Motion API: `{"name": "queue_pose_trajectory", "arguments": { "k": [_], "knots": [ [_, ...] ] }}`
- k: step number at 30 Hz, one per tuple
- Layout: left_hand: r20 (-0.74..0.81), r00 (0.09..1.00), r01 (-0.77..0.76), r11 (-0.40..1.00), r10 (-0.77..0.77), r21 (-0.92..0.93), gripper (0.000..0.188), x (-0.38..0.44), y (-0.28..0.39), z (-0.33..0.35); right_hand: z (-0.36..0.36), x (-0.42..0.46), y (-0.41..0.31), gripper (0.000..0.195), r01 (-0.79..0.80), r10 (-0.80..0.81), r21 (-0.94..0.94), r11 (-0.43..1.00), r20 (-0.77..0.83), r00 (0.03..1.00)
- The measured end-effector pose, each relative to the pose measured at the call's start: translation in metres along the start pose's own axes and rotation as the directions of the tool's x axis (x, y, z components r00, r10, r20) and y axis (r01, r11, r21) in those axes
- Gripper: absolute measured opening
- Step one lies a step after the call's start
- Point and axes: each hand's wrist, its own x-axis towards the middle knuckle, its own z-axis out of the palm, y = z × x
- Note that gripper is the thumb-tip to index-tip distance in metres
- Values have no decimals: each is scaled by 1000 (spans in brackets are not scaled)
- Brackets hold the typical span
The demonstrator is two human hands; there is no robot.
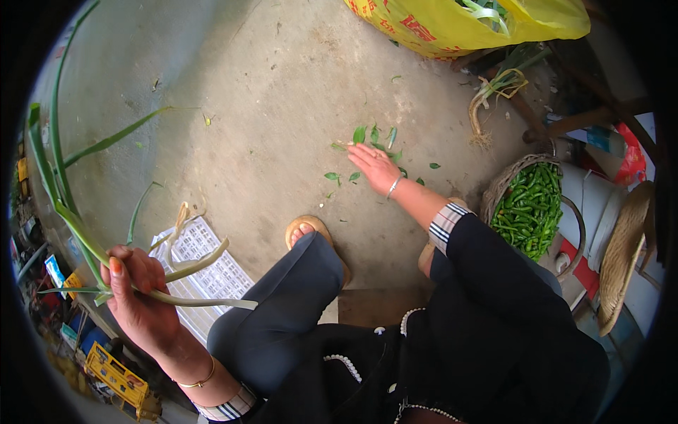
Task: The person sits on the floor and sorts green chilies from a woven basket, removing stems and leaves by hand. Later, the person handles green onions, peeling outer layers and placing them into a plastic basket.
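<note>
My left hand (139,297) is closed around green onions (79,228), their long green leaves rising to the upper left. Several pale, limp stalk ends stick out on the right side of the fist. My right hand (375,168) is stretched low over the concrete floor, palm down, its fingers extended side by side. No object shows in it, though the underside of the palm is hidden. Loose green leaves (359,134) lie scattered around its fingertips. Farther right, a green onion with roots (479,114) rests on the floor.
A wicker basket (490,185) of green chili peppers (529,212) stands beside my right leg, near a white bucket (588,212). Ahead is a yellow plastic bag (450,26) with greens inside. A white plastic crate (198,249) sits by my left leg. A yellow toy-like object (116,376) lies lower left.
</note>
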Motion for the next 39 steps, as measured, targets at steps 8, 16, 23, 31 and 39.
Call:
{"name": "queue_pose_trajectory", "arguments": {
  "k": [8,16,23,31,39],
  "knots": [
    [37,999,-28,998,30,-59,20,-9,13,-3,-26,4,53,33,-698,697,56,714,-158,700],
    [19,999,-38,998,39,-40,21,-8,12,-9,9,27,-4,35,-409,422,232,882,-4,907],
    [66,997,-26,999,29,-48,20,-10,11,-18,-6,49,23,28,-361,363,111,926,0,932],
    [10,999,-49,999,49,6,22,-11,9,-16,-15,26,1,30,76,-59,-22,997,440,896],
    [43,999,-22,999,23,-26,22,-11,9,-14,-2,20,10,16,-201,110,152,968,463,879]
  ]
}}
